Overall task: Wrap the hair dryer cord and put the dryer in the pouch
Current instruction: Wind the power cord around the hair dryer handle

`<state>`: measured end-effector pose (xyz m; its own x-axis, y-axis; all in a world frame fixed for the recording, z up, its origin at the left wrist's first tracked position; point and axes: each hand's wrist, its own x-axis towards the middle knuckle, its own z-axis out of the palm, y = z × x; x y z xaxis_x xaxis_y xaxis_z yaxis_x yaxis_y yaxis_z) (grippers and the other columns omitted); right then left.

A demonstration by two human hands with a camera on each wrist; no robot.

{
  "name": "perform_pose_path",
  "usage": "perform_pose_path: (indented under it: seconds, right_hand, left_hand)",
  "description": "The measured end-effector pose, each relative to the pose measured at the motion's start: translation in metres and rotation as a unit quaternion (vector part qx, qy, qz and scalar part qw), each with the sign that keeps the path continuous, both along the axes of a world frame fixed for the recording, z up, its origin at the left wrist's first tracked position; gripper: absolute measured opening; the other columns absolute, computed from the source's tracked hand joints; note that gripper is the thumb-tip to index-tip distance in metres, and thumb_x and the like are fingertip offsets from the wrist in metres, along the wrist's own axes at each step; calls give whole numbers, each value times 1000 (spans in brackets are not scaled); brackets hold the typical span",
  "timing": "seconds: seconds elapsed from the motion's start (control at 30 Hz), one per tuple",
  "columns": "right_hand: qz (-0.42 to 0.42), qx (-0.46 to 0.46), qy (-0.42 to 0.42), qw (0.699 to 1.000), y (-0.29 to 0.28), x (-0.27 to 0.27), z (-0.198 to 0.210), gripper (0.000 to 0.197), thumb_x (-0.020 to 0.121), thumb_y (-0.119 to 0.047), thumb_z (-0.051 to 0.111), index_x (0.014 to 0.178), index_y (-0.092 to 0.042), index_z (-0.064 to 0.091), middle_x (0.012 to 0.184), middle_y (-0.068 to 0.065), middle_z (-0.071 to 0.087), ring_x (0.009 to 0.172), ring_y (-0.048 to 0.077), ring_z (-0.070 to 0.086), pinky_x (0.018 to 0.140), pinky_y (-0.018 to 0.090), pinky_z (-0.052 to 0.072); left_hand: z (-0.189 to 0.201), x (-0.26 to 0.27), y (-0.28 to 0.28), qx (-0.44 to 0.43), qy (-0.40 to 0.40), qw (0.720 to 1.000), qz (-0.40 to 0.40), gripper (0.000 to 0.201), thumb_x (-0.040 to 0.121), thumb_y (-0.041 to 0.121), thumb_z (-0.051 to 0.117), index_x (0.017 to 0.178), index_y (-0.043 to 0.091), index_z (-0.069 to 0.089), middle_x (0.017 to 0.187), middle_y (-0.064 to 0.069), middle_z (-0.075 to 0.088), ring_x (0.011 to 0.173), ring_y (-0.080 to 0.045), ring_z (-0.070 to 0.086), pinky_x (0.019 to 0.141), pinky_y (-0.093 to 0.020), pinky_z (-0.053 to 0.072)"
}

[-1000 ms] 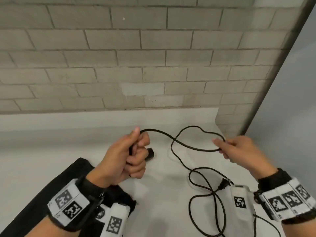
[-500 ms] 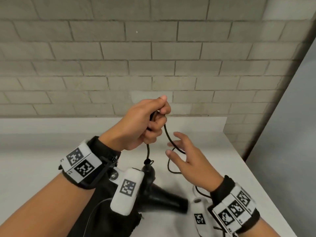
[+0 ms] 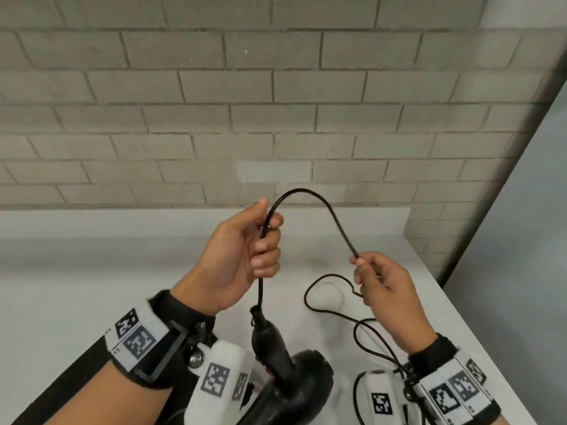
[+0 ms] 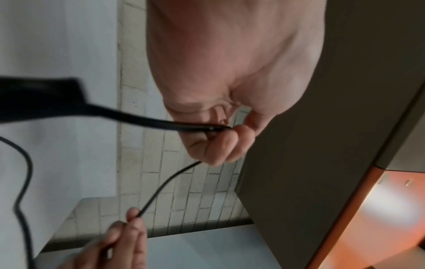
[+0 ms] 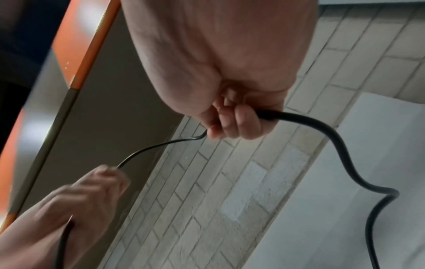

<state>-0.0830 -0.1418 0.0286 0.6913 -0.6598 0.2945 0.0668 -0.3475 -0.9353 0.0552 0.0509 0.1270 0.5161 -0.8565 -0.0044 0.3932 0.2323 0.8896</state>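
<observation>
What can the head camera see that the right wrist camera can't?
Only the head view shows the black hair dryer hanging from its cord, the black pouch under the left arm, and the wristbands with square codes. Only the right wrist view shows an orange panel. Both show the left hand and right hand holding the cord before the brick wall.

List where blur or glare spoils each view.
Head view: mostly sharp, the left hand slightly smeared, brick lines bowed by the wide lens. Left wrist view: dryer handle and right hand blurred, orange glare at lower right. Right wrist view: left hand motion-blurred, cord fairly crisp.
</observation>
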Motion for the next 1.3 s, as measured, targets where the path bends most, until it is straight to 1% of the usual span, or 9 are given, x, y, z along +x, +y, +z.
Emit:
perform_pose_path:
  seconds: [0.17,0.27,0.5,0.63,0.73,0.87,1.0,1.1,1.3]
  right_hand:
    - [-51,37,-23,998,-19,-16,13,19,101,-16,50,95,-21,67,68,-5,54,52,10,39,49,26,37]
    - [-27,30,-11,999,-24,-21,12,19,101,-16,52,97,-21,69,67,-3,56,50,8,41,50,24,37]
    - [11,-205,121,971,8,-33,-28,17,97,-25,58,107,-30,71,69,-28,62,67,-8,58,64,5,42]
    - [56,-308,176,933,27,-52,-44,17,95,-27,61,110,-24,68,87,-20,56,79,-9,53,71,2,39]
    - [51,-308,128,941,19,-68,-42,14,89,-14,69,90,-27,68,80,-19,59,75,-6,56,69,5,43]
    - [61,-182,80,978,0,-91,-33,10,86,-29,71,77,-35,70,76,-13,69,72,9,64,97,10,42]
    - [91,-226,82,966,6,-99,-25,18,93,-25,66,95,-42,70,79,-19,65,70,3,60,62,19,49]
    - [86,-310,48,946,26,-96,-8,8,92,-31,60,98,-32,66,83,-23,55,69,-4,54,61,8,44]
    - [135,-407,-28,903,46,-90,30,11,94,-26,62,97,-19,70,80,-8,55,64,5,50,58,15,42]
  left_hand:
    - [-32,-14,15,-11,-44,999,22,33,102,30,40,77,12,51,56,0,32,51,-19,40,57,-30,40]
    - [-38,-17,18,-22,-12,999,42,33,103,30,40,76,14,48,57,3,28,49,-13,29,47,-25,33]
    - [-40,-25,13,-54,39,989,130,37,101,40,40,72,18,48,55,7,23,41,-5,19,41,-21,14]
    - [-44,-23,12,-80,63,979,179,36,103,39,39,76,18,50,55,7,25,42,-5,20,40,-20,15]
    - [-47,-19,14,-93,81,970,210,35,104,39,38,78,18,49,55,8,25,42,-6,19,39,-20,17]
    - [-52,-12,18,-121,123,955,242,36,104,38,37,77,18,50,54,8,26,40,-5,20,37,-18,20]
    - [-52,-13,17,-120,118,955,243,35,105,38,37,81,17,50,54,7,27,40,-6,22,37,-18,23]
    - [-50,-19,13,-110,81,961,241,34,106,36,35,85,15,52,55,6,28,42,-8,25,39,-20,29]
    - [-50,-26,10,-96,1,962,257,35,106,33,33,87,11,53,53,2,35,46,-14,40,48,-26,41]
